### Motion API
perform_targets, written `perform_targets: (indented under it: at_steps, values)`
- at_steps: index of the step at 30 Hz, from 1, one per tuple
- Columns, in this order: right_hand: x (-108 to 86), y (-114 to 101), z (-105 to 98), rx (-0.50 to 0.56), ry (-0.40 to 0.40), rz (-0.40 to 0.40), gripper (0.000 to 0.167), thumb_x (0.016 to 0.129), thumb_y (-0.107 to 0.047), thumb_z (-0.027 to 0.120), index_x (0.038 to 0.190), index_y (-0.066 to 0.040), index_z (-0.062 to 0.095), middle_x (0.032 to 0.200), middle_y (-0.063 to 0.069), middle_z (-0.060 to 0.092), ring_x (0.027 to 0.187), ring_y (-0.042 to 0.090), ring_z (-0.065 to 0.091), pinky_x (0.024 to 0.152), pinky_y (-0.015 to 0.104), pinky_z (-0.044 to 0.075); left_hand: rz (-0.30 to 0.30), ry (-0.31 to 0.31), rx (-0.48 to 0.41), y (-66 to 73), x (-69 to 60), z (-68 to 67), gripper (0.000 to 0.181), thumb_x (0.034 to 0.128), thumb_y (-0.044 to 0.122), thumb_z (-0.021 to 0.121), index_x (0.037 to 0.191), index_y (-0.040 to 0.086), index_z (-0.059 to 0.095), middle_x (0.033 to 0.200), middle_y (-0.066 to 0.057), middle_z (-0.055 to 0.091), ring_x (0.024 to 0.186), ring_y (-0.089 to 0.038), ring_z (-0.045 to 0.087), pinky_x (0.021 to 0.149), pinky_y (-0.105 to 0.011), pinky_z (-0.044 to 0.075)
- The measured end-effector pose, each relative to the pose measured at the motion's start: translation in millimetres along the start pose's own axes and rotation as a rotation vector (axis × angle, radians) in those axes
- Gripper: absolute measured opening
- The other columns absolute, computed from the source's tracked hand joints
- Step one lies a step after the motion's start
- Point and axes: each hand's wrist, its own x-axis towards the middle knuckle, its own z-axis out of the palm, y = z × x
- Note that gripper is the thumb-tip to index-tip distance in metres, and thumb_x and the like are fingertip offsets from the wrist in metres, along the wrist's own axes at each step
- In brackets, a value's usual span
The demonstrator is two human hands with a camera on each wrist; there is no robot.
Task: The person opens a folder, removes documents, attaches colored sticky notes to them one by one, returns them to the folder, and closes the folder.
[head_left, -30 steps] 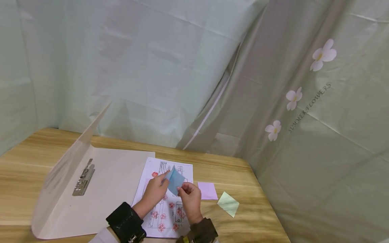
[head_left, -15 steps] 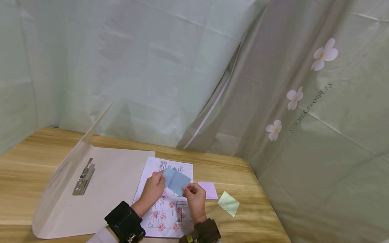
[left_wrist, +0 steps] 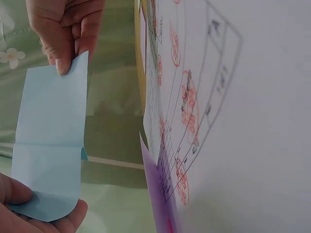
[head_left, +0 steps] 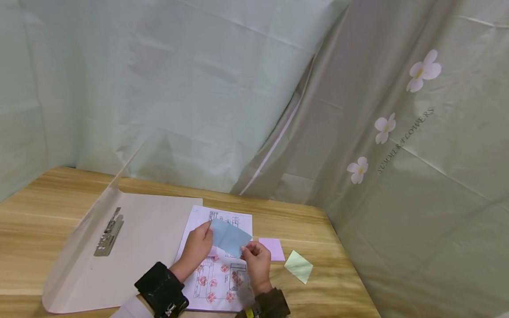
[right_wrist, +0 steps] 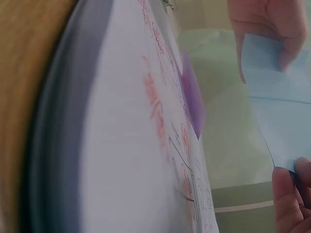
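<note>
Both hands hold a creased piece of light blue note paper (head_left: 234, 240) above a stack of printed sheets (head_left: 218, 282). My left hand (head_left: 197, 243) pinches its left end, thumb on top in the left wrist view. The right hand (head_left: 257, 264) pinches the opposite end near a corner between thumb and fingers. A crease runs across the paper's middle, with a small flap at one edge of it in the left wrist view. Standing up from the printed sheets is a purple note (left_wrist: 156, 194). Red marks and line drawings cover the top sheet.
An open white file folder (head_left: 147, 247) with a metal clip (head_left: 109, 234) lies left, its cover standing up. A pink note (head_left: 272, 249) and a pale green note (head_left: 299, 266) lie right on the wooden table (head_left: 326, 247). Curtains hang behind and to the right.
The blue note paper has opened out from a folded state to a wider, flatter shape. My left hand moved slightly left, my right hand slightly right.
</note>
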Motion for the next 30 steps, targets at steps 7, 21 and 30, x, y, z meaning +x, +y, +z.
perform_targets:
  at_steps: [7,21,30]
  values:
    - [3.2,7.1,-6.4,0.015,0.001,0.008,0.006,0.078,0.01,0.064,0.079,0.012,0.059,0.068,0.012,0.058,0.062,0.024,0.06,0.058,0.034,0.053,-0.012,0.002,0.002,0.2,0.7,-0.1,0.031,0.0926,-0.002,0.04,0.118,-0.019,0.046,0.119,-0.031,0.047,0.112,-0.042,0.042,0.088,-0.05,0.035]
    - [9.3,17.4,-28.1,0.113,0.122,0.062,0.008,0.074,0.016,0.06,0.079,0.019,0.055,0.064,0.009,0.054,0.053,0.015,0.054,0.051,0.028,0.051,-0.006,0.055,0.05,-2.5,6.4,-7.9,0.032,0.0929,-0.003,0.037,0.12,-0.018,0.044,0.119,-0.031,0.048,0.113,-0.041,0.041,0.09,-0.05,0.034]
    - [18.3,26.7,-62.7,0.167,0.276,0.12,0.007,0.074,0.016,0.059,0.077,0.014,0.053,0.063,0.007,0.055,0.049,0.011,0.053,0.049,0.023,0.049,-0.045,0.032,0.042,-1.4,7.7,-12.4,0.033,0.0941,0.0,0.036,0.123,-0.015,0.044,0.12,-0.029,0.048,0.112,-0.04,0.043,0.089,-0.049,0.036]
